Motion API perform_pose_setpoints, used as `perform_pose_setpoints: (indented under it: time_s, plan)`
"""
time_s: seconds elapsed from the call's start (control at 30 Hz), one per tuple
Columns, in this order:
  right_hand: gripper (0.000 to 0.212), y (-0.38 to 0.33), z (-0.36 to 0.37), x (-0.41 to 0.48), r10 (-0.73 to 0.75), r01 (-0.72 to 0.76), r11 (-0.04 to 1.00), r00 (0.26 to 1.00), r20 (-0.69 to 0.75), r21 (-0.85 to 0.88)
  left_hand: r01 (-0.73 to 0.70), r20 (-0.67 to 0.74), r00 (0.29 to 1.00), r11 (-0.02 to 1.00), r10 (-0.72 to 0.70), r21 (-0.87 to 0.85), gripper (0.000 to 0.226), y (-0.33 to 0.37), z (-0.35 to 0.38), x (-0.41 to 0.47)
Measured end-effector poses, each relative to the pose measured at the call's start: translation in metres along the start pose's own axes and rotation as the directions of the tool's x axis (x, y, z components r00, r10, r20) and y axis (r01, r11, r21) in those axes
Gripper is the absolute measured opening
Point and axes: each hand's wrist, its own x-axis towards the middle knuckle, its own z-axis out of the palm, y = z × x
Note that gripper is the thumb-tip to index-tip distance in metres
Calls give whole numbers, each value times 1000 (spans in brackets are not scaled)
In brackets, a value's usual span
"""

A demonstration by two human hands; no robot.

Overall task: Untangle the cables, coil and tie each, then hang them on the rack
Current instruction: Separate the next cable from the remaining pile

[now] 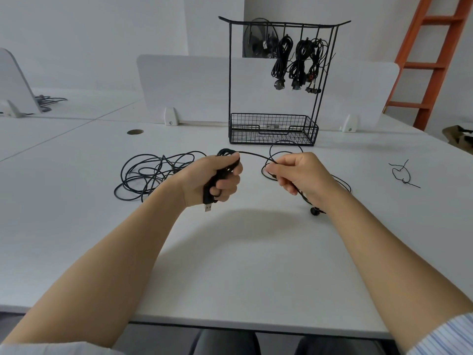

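While left hand (217, 179) grips the coiled cable (226, 152) | right hand (299, 175) pinches its free run just beside

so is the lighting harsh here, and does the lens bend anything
Head view: the light is soft and even, with only a faint blurred shadow on the table under the left hand and right hand. There is no glare. The orange ladder leans sharply near the corner, likely from wide-angle distortion.

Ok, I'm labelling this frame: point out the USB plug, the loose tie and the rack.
USB plug (208, 208), head view, metal tip.
tie (405, 180), head view, knotted middle.
rack (229, 73), head view, left post.
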Motion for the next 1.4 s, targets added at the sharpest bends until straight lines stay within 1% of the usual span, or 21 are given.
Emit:
perform_pose_setpoints:
  time_s: [0.1, 0.2, 0.27, 0.33, 0.4, 0.43, 0.53, 0.67, 0.73, 0.83, 0.9, 1.0, 1.07, 1.1, 1.13, 1.2, 1.23, 1.27, 1.3, 1.37, 1.4]
  plan:
    - [31, -1, 6, -2, -81, 78, 976, 997, -4, -202, -22, -14, 1000, 1000, 22, 12, 43, 0, 3, 0]
    - [42, -1, 20, -6, -164, 185, 851, 983, 86, -491, -81, -134, 987, 993, 92, 86, 47, -3, 5, 5]
    - [46, -1, 28, -8, -196, 231, 803, 973, 122, -550, -139, -227, 960, 982, 165, 125, 46, -5, 5, 9]
    - [38, 0, 32, -8, -216, 259, 795, 966, 143, -548, -192, -265, 941, 976, 212, 101, 47, -7, 5, 12]
    - [15, 0, 33, -9, -196, 252, 784, 968, 159, -567, -246, -288, 928, 969, 235, -1, 49, -8, 5, 14]
    - [19, 0, 33, -10, -178, 239, 765, 971, 160, -598, -272, -320, 917, 960, 237, -71, 50, -8, 4, 15]
    - [22, 0, 30, -10, -186, 238, 692, 971, 151, -681, -376, -503, 844, 875, 187, -306, 50, -5, -1, 19]
    - [20, 2, 26, -7, -182, 212, 674, 976, 120, -707, -496, -729, 680, 781, 77, -380, 51, -4, -23, 19]
    - [20, 4, 25, -5, -176, 193, 720, 980, 93, -666, -519, -729, 684, 730, 44, -443, 52, -3, -28, 16]
    - [22, 6, 24, -3, -163, 168, 752, 984, 68, -638, -545, -678, 734, 634, 45, -548, 54, 0, -23, 12]
    - [19, 7, 23, -2, -142, 153, 739, 987, 70, -656, -502, -620, 781, 667, 76, -550, 55, 3, -16, 9]
    - [18, 8, 21, -3, -101, 136, 706, 991, 91, -695, -376, -524, 839, 854, 149, -359, 51, 6, -11, 8]
    - [17, 8, 18, -3, -89, 108, 709, 994, 64, -697, -217, -504, 843, 976, 185, -5, 46, 5, -9, 6]
    - [17, 8, 16, -2, -93, 91, 717, 995, 34, -691, -92, -483, 855, 970, 192, 224, 46, 4, -5, 5]
    - [16, 8, 13, -1, -100, 71, 727, 995, -3, -683, 51, -460, 870, 896, 177, 442, 49, 4, 1, 3]
    - [14, 9, 10, 1, -121, 41, 754, 990, -76, -656, 293, -449, 887, 618, 108, 729, 57, 1, 14, 0]
    - [13, 9, 9, 1, -136, 37, 767, 985, -105, -640, 357, -451, 890, 500, 75, 789, 61, -1, 19, 1]
    - [13, 9, 9, 1, -148, 37, 776, 981, -124, -630, 381, -440, 897, 445, 33, 810, 63, -2, 22, 1]
    - [13, 9, 9, 1, -158, 44, 776, 979, -127, -629, 370, -413, 911, 472, -14, 800, 67, -2, 23, 1]
    - [14, 8, 11, 0, -170, 65, 761, 980, -102, -645, 273, -315, 947, 662, -59, 698, 72, -2, 22, 2]
    - [15, 8, 12, -1, -173, 77, 751, 981, -84, -656, 239, -286, 956, 719, -58, 653, 72, 0, 22, 1]
